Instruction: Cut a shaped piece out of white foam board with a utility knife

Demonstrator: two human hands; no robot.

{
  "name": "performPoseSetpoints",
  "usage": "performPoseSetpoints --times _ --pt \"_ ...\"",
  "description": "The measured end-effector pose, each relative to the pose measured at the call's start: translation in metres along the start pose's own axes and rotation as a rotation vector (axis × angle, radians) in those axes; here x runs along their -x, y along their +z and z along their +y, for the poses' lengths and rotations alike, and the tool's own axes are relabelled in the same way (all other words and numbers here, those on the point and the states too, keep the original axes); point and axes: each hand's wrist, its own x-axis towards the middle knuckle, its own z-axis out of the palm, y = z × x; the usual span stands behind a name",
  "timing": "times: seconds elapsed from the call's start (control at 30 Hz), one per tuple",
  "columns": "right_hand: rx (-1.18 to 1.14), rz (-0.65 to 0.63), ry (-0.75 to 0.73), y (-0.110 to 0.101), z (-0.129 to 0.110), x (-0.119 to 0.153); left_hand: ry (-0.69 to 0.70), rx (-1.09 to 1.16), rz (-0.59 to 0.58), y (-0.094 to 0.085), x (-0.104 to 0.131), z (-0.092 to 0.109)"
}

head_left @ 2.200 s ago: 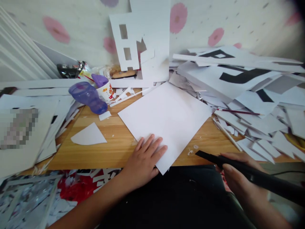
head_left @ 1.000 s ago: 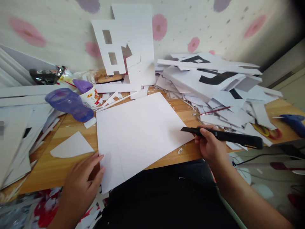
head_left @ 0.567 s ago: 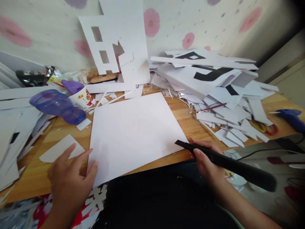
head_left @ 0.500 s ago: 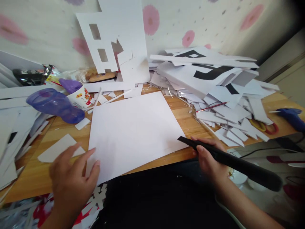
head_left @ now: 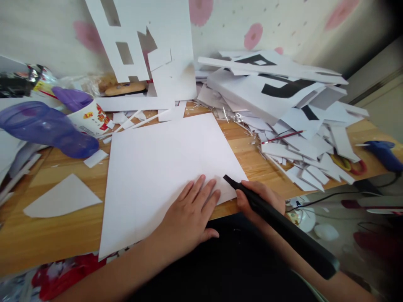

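No full word comes through here! Between nine and ten o'clock, red-and-yellow characters mark a white paper cup (head_left: 89, 119), too small to read; at two, thick black strokes (head_left: 287, 89), letter-like, one looped, cross stacked white boards (head_left: 267, 104).

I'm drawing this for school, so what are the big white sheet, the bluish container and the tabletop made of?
White sheet: maybe stiff card or thin foam board; it lies flat and looks smooth and matt.
Bluish container: probably plastic, as it's smooth and looks partly see-through.
Tabletop: wood, or a wood-look covering; it's smooth and yellow-brown with grain streaks.
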Motion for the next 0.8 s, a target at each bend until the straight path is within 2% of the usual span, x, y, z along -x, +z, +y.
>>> performPoseSetpoints --times 0.3,0.43,0.8 --pt "0.018 -0.019 -0.033 0.0005 0.0022 0.0017 0.001 -0.036 0.055 0.0055 0.0037 0.0023" --pt "0.04 0.011 -0.05 0.0017 0.0043 0.0027 -0.005 -0.024 0.076 0.0061 0.0027 0.0022" --pt "0.048 0.002 -0.054 0.0005 0.0054 0.0047 0.005 -0.003 0.066 0.0042 0.0025 0.0025"
